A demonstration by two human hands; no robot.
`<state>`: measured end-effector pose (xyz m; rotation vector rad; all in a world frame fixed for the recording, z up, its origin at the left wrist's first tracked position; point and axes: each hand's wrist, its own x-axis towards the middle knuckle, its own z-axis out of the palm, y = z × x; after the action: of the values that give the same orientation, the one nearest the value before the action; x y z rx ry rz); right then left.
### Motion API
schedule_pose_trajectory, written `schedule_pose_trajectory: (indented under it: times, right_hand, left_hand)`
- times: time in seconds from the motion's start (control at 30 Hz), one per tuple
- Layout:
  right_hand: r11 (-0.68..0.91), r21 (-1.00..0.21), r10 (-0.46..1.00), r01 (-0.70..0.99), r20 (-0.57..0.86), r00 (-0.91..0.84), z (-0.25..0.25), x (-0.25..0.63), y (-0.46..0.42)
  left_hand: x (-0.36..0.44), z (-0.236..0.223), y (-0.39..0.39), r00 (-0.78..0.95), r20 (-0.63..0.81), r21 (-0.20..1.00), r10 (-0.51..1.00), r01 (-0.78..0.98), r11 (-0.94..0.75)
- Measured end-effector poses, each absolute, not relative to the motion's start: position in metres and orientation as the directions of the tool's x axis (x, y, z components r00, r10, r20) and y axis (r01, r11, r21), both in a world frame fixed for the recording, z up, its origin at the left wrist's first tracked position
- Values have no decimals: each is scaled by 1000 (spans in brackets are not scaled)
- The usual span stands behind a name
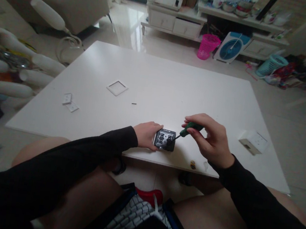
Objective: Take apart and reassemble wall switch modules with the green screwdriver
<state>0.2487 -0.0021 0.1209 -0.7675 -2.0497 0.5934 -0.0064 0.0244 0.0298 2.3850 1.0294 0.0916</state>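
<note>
Left hand (147, 135) clamped round the left edge of black socket module (164, 140), near edge of white table (174, 80), apparently bracing it. Right hand (210, 138) grips green-handled screwdriver (190, 128), shaft slanted to the module's face; white frame (111, 91) lies farther off, seemingly clear of the work.

The screwdriver (184, 131) has a green handle and a dark metal stick. The little square part (164, 140) is black. The worktop (158, 72) is plain white. The square frame (110, 88), the two small plates (67, 98) and the box (258, 142) are white too. One tiny piece (193, 165) is yellow and dark. The sleeves (105, 140) are black. The shorts (131, 212) are white with dark lines like bricks. Farther off, one basket (207, 47) is bright pink, and the fan (229, 47) is blue and white.
</note>
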Motion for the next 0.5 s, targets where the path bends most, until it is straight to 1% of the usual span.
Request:
schedule_pose_trajectory:
  times: [0.1, 0.23, 0.3, 0.5]
  right_hand:
    - [704, -634, 702, 320, 557, -443, 122, 249, -3]
    - [678, -685, 697, 266, 484, -529, 122, 252, -5]
    - [667, -698, 699, 262, 463, -546, 122, 254, -6]
    - [711, -626, 684, 320, 512, -520, 126, 251, -6]
  left_hand:
    - [-7, 30, 25, 712, -154, 511, 685, 651, -562]
    - [-7, 30, 24, 715, -145, 508, 684, 647, -569]
    - [-7, 30, 24, 716, -141, 509, 684, 645, -570]
    - [-7, 28, 25, 719, -125, 517, 683, 635, -574]
